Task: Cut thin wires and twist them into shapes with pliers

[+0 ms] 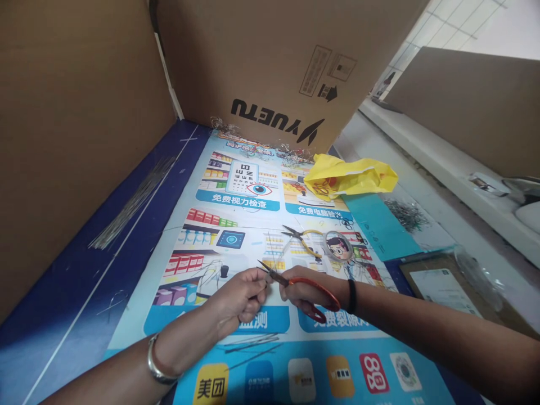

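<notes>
On my feed, the right hand (pixel 296 293) is curled around red-handled scissors (pixel 313 283), loops back toward the wrist, pointed blades reaching the left fingertips. The left hand (pixel 247 295) pinches what looks like fine wire (pixel 272 251) right beside those blades. I see yellow-handled pliers (pixel 311 232) beyond, on the printed poster (pixel 137 306).

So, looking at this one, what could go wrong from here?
The tips of the red-handled scissors in the right hand sit close to the fingertips of the left hand, so a slip might nick a finger.
The yellow-handled pliers lie just beyond both hands and could get knocked.
Thin loose strands on the poster near the left forearm might snag or scatter.
</notes>
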Demonstrator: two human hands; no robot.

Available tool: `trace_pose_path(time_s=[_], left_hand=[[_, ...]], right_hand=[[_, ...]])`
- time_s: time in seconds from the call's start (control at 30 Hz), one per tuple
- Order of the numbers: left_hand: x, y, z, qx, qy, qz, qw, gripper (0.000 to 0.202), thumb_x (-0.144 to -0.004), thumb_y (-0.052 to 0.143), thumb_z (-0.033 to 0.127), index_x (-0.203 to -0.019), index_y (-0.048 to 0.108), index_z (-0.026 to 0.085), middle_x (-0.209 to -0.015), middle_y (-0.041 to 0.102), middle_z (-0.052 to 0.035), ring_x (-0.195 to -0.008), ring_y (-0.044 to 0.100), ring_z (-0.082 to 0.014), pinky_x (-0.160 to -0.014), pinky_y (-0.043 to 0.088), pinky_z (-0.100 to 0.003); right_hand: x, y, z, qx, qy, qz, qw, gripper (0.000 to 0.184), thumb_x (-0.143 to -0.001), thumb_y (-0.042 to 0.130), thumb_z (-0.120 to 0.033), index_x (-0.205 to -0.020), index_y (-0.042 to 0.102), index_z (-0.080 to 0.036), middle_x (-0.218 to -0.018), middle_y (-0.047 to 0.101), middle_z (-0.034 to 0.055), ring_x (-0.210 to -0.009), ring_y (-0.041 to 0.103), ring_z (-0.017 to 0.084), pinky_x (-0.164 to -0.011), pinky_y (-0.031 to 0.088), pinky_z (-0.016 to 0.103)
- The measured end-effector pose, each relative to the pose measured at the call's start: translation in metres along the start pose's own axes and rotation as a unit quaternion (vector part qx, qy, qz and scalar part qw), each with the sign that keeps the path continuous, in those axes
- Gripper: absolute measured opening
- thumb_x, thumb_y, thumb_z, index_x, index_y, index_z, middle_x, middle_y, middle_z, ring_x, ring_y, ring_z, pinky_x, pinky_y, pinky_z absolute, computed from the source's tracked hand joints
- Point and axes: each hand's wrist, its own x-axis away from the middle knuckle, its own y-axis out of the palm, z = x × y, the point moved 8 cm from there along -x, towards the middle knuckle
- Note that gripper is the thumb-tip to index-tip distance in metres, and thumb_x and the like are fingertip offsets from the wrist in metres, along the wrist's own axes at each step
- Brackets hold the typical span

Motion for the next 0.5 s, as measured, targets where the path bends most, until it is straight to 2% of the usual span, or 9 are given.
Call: trace_pose_path(time_s=[0.13, 0.33, 0.5], left_hand=[[0.0016, 0.0023, 0.0023, 0.002, -0.005, 0.006, 1.000, 0.010, -0.077, 0.053, 0.022, -0.084, 0.047, 0.018, -0.052, 0.042, 0.0076, -0.031, 0.020, 0.0002, -0.035, 0.004, -0.016], [0.0043, 0.0036, 0.0035, 0.009, -0.006, 0.007, 1.000, 0.006, -0.080, 0.050, 0.020, -0.083, 0.046, 0.018, -0.053, 0.041, 0.0072, -0.032, 0.021, -0.0001, -0.035, 0.004, -0.017], [0.0045, 0.0022, 0.0029, 0.003, -0.011, 0.018, 1.000, 0.006, -0.078, 0.048, 0.016, -0.082, 0.045, 0.019, -0.054, 0.041, 0.0071, -0.033, 0.021, -0.0004, -0.036, 0.004, -0.018]], right_hand=[[0.0001, 0.0009, 0.0003, -0.017, -0.018, -0.008, 1.000, 0.012, -0.065, 0.045, -0.021, -0.072, 0.052, -0.016, -0.040, 0.045, -0.0075, -0.028, 0.041, 0.009, -0.029, 0.033, 0.019], [0.0013, -0.0012, -0.0025, 0.004, -0.020, 0.033, 0.999, 0.013, -0.061, 0.047, -0.023, -0.069, 0.054, -0.015, -0.042, 0.044, -0.0072, -0.031, 0.041, 0.007, -0.030, 0.032, 0.018], [0.0020, 0.0000, -0.0035, 0.002, -0.016, 0.035, 0.999, 0.015, -0.061, 0.047, -0.024, -0.070, 0.055, -0.014, -0.040, 0.044, -0.0071, -0.031, 0.040, 0.008, -0.030, 0.031, 0.018]])
